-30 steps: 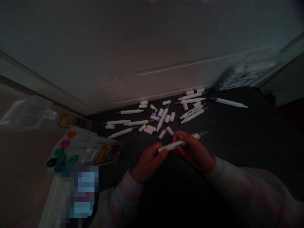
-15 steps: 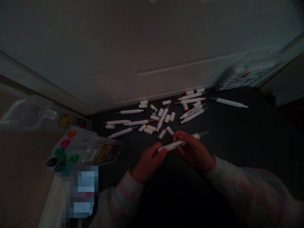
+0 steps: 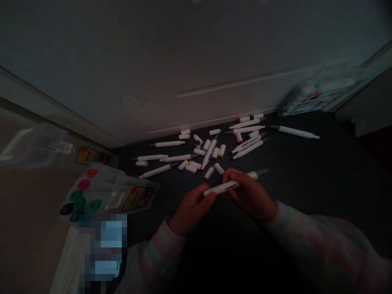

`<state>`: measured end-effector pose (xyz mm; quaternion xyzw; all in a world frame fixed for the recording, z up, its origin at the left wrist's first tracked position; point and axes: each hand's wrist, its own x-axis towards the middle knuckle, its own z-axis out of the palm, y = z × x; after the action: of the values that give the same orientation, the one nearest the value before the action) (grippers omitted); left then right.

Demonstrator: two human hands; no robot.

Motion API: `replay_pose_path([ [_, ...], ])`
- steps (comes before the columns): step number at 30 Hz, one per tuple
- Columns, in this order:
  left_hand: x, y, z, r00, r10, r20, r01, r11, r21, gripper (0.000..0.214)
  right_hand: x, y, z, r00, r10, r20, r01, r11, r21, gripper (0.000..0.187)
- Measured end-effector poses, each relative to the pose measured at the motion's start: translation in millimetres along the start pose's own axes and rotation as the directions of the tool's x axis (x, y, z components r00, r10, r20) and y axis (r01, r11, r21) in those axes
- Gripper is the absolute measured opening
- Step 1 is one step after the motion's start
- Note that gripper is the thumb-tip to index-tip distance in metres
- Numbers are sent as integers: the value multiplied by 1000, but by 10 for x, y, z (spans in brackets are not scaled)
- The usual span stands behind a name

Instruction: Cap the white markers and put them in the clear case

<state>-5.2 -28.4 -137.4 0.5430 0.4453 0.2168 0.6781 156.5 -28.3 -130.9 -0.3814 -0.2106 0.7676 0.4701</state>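
In dim light both my hands hold one white marker (image 3: 227,186) level above a dark mat (image 3: 306,171). My left hand (image 3: 192,208) pinches its left end between thumb and fingers. Fingers of my right hand (image 3: 249,196) wrap round the marker's middle, and its uncapped tip pokes out to the right. Beyond my hands, several white markers and loose caps (image 3: 211,149) lie scattered on the mat.
A clear plastic marker case (image 3: 104,192) with coloured dots stands at the left, its lid (image 3: 33,143) lying further left. A white wall or door panel (image 3: 183,73) rises behind the mat. A colourful box (image 3: 318,96) leans at the back right. One marker (image 3: 295,132) lies apart, right.
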Motion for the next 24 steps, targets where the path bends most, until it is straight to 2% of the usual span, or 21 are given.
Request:
replay_pose_path([
  [24,5,-26,1,1000,7,3,-7,1000,-9,38,6,1,-3,1000,7,-2,-7,1000,0,16],
])
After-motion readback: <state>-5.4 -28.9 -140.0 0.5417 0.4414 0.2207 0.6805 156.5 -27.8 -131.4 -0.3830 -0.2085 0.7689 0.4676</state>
